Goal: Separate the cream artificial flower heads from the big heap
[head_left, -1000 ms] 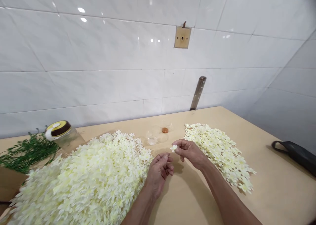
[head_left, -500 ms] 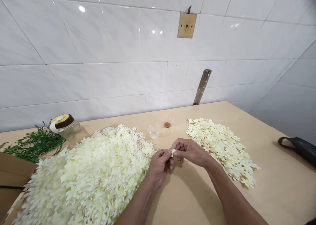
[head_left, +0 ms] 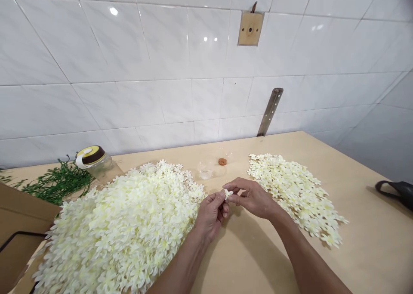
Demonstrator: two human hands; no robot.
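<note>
Over the middle of the table, a small white artificial flower [head_left: 228,193] is pinched between the thumb and finger of my left hand [head_left: 211,212]. My right hand [head_left: 253,198] meets it from the other side, thumb and fingers closing on its petals. To the left spreads a large heap of cream-white artificial flowers [head_left: 135,225], reaching close to my left hand. A smaller, flatter spread of the same flowers [head_left: 293,190] lies on the right, just beyond my right wrist.
Behind my hands are a clear plastic piece [head_left: 206,169] and a small brown disc [head_left: 222,161]. A lidded bottle [head_left: 97,160] leans by green artificial sprigs [head_left: 61,182] at back left. A cardboard box [head_left: 24,229] stands left; a black strapped object [head_left: 398,193] lies at the right edge.
The whole view has shifted slightly, so things sit a little further right. The flower shows more fully between my fingertips, and my right fingers have loosened slightly around it.
</note>
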